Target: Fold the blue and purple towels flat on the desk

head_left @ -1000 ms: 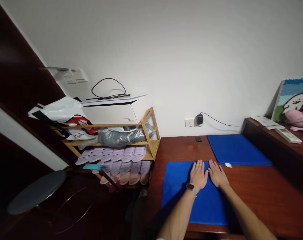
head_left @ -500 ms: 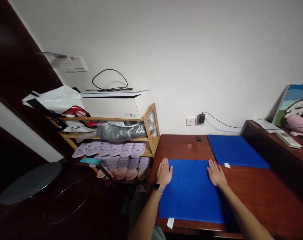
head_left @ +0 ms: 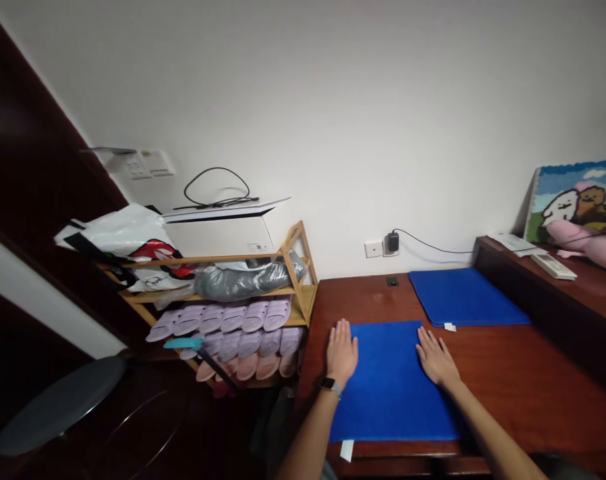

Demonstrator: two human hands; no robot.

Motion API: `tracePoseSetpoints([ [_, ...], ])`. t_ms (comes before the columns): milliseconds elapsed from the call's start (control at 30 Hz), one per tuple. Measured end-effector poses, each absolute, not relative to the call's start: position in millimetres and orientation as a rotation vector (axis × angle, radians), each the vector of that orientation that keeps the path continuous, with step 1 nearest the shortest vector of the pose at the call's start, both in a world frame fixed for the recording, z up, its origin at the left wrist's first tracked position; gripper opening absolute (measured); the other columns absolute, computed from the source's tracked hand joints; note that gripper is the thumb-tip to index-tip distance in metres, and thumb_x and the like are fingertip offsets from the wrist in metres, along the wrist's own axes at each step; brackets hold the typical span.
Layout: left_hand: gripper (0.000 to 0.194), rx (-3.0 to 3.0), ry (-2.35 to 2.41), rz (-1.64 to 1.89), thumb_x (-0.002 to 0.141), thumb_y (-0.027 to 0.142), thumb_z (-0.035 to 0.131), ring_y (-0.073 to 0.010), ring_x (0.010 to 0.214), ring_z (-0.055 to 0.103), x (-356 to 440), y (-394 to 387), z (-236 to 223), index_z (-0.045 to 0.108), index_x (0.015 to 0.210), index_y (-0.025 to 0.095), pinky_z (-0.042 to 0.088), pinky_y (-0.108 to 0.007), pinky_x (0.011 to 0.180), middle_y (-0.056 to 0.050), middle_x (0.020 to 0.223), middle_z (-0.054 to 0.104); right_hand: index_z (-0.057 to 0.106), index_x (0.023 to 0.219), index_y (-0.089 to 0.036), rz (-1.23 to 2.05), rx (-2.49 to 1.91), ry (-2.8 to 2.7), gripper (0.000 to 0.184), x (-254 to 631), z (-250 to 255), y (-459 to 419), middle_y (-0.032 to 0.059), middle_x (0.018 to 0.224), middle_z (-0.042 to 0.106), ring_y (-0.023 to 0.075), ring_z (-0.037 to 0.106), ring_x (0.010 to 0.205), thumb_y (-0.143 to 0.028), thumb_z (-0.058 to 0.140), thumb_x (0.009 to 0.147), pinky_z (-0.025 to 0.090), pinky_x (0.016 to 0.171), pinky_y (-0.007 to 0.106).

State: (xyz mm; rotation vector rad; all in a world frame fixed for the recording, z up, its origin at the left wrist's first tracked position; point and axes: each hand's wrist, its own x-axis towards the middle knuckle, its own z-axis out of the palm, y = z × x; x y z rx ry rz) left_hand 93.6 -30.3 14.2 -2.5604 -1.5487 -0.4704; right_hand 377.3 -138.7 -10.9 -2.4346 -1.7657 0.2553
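A flat blue cloth pad (head_left: 390,387) lies on the reddish-brown wooden table, its white tag (head_left: 347,450) hanging at the near edge. Along the pad's left edge rests my left hand (head_left: 341,353), palm down with fingers stretched out; a watch (head_left: 329,384) is on that wrist. My right hand (head_left: 437,358) lies flat at the far right corner, fingers slightly spread, partly over the pad and partly over the wood. Neither hand grips anything. Behind and to the right is a second blue pad (head_left: 467,297), also with a small white tag.
A wooden shoe rack (head_left: 295,293) with purple and pink slippers (head_left: 233,319) stands left of the table. On it are a white box (head_left: 223,233) and a plastic bag. A raised ledge at right carries a remote (head_left: 553,267) and a pink plush toy (head_left: 590,245). A round stool (head_left: 63,403) is at lower left.
My view has shifted a little. My left hand has slid slightly right, further onto the left edge of the near pad. My right hand stays flat at the far right corner.
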Motion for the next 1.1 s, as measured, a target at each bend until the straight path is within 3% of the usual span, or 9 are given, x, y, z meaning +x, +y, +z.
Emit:
tracePoseSetpoints([
  [200, 0.064, -2.920, -1.293, -0.546, 0.110, 0.047, 0.020, -0.0228, 0.157, 0.029, 224.8, -84.7, -0.3, 0.035, 0.163, 0.014, 0.027, -0.046, 0.129, -0.011, 0.167, 0.038, 0.018, 0.167, -0.016, 0.242, -2.431, -1.808, 0.069, 381.5, -14.8, -136.0, 0.0026, 0.174, 0.018, 0.0198, 0.013, 0.161, -0.043, 0.012, 0.104, 0.010, 0.131, 0.045],
  [300, 0.068, -3.000, -1.308, -0.492, 0.109, 0.053, 0.019, -0.0230, 0.156, 0.031, 243.7, -91.1, -7.1, 0.038, 0.162, 0.013, 0.027, -0.045, 0.129, -0.012, 0.166, 0.040, 0.020, 0.167, -0.017, 0.216, -2.421, -1.837, 0.068, 382.9, -18.2, -136.6, 0.0024, 0.174, 0.019, 0.0200, 0.013, 0.161, -0.041, 0.013, 0.104, 0.011, 0.131, 0.045],
  [433, 0.067, -2.871, -1.485, -0.460, 0.109, 0.054, 0.021, -0.0237, 0.157, 0.028, 176.0, -72.9, -9.2, 0.036, 0.162, 0.016, 0.026, -0.047, 0.130, -0.010, 0.167, 0.035, 0.019, 0.167, -0.016, 0.221, -2.419, -1.794, 0.070, 381.7, -18.1, -137.9, 0.0013, 0.174, 0.019, 0.0195, 0.014, 0.161, -0.046, 0.010, 0.104, 0.011, 0.131, 0.045],
  [633, 0.060, -2.528, -1.754, -0.316, 0.108, 0.037, 0.027, -0.0262, 0.156, 0.031, 55.2, -45.4, -11.4, 0.031, 0.165, 0.018, 0.031, -0.049, 0.127, -0.010, 0.167, 0.035, 0.017, 0.168, -0.015, 0.249, -2.444, -1.782, 0.071, 380.8, -13.5, -135.8, 0.0013, 0.174, 0.017, 0.0196, 0.014, 0.161, -0.046, 0.009, 0.104, 0.010, 0.132, 0.045],
  [800, 0.061, -2.524, -1.715, -0.366, 0.109, 0.038, 0.026, -0.0259, 0.156, 0.030, 51.5, -47.6, -16.6, 0.029, 0.165, 0.016, 0.031, -0.049, 0.127, -0.012, 0.167, 0.036, 0.020, 0.168, -0.019, 0.239, -2.423, -1.765, 0.070, 377.5, -12.3, -144.0, 0.0020, 0.174, 0.022, 0.0210, 0.017, 0.161, -0.047, 0.012, 0.104, 0.015, 0.131, 0.047],
  [933, 0.061, -2.525, -1.712, -0.365, 0.109, 0.039, 0.025, -0.0250, 0.156, 0.031, 54.0, -49.1, -11.9, 0.037, 0.162, 0.012, 0.030, -0.047, 0.128, -0.014, 0.166, 0.036, 0.021, 0.167, -0.017, 0.173, -2.408, -1.767, 0.072, 369.3, -16.7, -165.6, 0.0014, 0.173, 0.022, 0.0213, 0.015, 0.161, -0.050, 0.010, 0.104, 0.014, 0.131, 0.046],
  [1100, 0.058, -2.485, -1.691, -0.422, 0.107, 0.029, 0.025, -0.0242, 0.156, 0.031, 52.2, -56.3, 6.8, 0.040, 0.160, 0.010, 0.026, -0.047, 0.129, -0.013, 0.165, 0.039, 0.021, 0.167, -0.016, 0.184, -2.455, -1.746, 0.072, 362.4, -22.5, -179.4, 0.0014, 0.173, 0.023, 0.0222, 0.017, 0.161, -0.047, 0.011, 0.103, 0.013, 0.131, 0.048],
])
